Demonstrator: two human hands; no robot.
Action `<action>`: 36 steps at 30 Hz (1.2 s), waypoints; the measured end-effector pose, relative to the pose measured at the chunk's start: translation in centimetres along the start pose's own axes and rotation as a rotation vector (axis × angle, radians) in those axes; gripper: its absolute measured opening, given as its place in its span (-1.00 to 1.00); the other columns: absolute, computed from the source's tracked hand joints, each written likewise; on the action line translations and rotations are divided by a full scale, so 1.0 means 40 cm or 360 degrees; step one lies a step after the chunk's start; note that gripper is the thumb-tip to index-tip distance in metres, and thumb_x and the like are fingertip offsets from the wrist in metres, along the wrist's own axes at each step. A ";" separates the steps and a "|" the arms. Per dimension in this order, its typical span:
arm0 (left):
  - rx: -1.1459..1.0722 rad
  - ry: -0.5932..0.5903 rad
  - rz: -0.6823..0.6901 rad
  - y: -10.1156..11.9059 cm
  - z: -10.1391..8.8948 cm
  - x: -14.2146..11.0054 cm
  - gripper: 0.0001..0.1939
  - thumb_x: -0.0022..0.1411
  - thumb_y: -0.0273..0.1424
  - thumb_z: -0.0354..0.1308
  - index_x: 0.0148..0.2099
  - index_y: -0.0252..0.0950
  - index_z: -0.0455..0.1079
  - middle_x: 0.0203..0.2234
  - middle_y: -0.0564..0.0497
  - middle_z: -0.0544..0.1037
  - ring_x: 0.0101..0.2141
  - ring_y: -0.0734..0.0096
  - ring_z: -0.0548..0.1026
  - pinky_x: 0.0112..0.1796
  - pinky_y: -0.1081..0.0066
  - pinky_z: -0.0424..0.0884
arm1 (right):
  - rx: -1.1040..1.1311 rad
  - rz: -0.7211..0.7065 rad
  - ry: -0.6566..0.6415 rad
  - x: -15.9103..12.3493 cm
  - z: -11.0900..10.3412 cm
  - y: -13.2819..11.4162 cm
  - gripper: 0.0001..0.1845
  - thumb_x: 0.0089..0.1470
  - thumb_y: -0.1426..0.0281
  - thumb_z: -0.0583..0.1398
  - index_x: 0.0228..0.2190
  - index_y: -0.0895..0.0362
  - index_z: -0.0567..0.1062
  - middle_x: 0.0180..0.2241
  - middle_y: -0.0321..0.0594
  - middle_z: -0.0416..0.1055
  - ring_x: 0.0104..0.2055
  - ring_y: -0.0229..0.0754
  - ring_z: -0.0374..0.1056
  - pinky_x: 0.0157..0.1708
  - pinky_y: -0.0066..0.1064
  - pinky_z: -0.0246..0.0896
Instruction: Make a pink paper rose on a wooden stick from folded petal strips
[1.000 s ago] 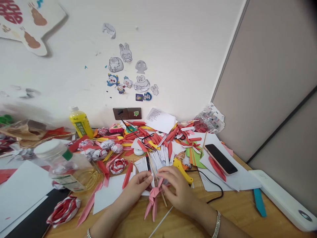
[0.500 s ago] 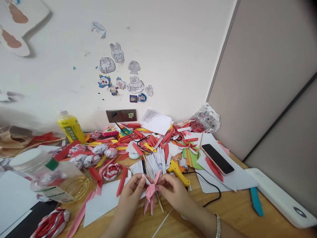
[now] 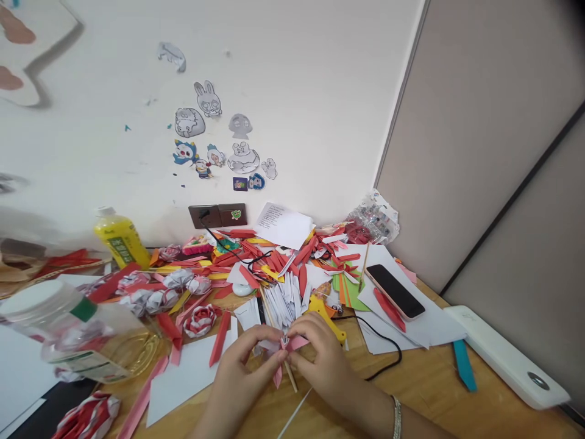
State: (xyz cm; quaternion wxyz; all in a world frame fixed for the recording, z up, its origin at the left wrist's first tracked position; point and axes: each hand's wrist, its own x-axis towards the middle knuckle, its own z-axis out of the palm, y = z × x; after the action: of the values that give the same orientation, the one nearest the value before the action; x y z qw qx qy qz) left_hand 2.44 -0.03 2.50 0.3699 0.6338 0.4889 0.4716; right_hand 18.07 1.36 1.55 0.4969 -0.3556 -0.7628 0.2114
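Pink folded paper [image 3: 284, 346] pinched between fingertips of left hand [image 3: 250, 361] and right hand [image 3: 315, 350]

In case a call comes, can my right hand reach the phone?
Probably yes: the phone lies uncovered, with low things like the black cable between. The right hand would first have to let go of the pink paper.

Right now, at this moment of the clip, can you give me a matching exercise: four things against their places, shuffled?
1. Phone
2. Yellow bottle
3. Pink folded paper
4. Teal strip

A. Between the fingertips of the left hand and right hand
B. On the wood, next to the long white device
C. On white sheets, screen dark
D. Near the wall, left of the socket plate

Pairs: 1-C, 2-D, 3-A, 4-B
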 end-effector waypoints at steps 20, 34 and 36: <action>0.0281 -0.0144 0.0554 0.004 0.003 -0.023 -0.91 0.14 -0.49 0.09 -0.32 -0.16 0.34 -0.33 0.04 0.48 -0.25 0.39 0.45 -0.22 0.46 0.34 | 0.0124 -0.0209 0.0116 -0.002 -0.014 -0.012 -0.82 -0.04 0.62 0.07 -0.46 0.09 0.33 -0.43 -0.26 0.36 -0.35 -0.21 0.28 -0.33 -0.37 0.17; 0.0374 -0.0123 0.0820 -0.007 0.018 -0.038 -0.84 0.12 -0.57 0.08 -0.32 -0.18 0.25 -0.46 0.06 0.42 -0.39 0.41 0.41 -0.35 0.47 0.35 | 0.0156 -0.0240 -0.0022 -0.019 -0.009 -0.010 -0.80 -0.07 0.63 0.04 -0.45 0.09 0.31 -0.42 -0.25 0.34 -0.35 -0.22 0.27 -0.34 -0.39 0.17; 0.0284 -0.0084 0.0639 -0.007 0.021 -0.039 -0.90 0.14 -0.52 0.06 -0.36 -0.19 0.25 -0.47 0.06 0.42 -0.43 0.42 0.41 -0.38 0.47 0.35 | 0.0150 -0.0211 -0.0038 -0.018 -0.014 -0.013 -0.82 -0.05 0.60 0.04 -0.42 0.10 0.32 -0.44 -0.25 0.34 -0.37 -0.22 0.27 -0.34 -0.38 0.17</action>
State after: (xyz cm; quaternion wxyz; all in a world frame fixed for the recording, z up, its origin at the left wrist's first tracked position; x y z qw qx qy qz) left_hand 3.03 -1.49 1.65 0.2237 0.7609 0.3828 0.4738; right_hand 18.58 0.44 1.69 0.5170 -0.2780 -0.7797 0.2180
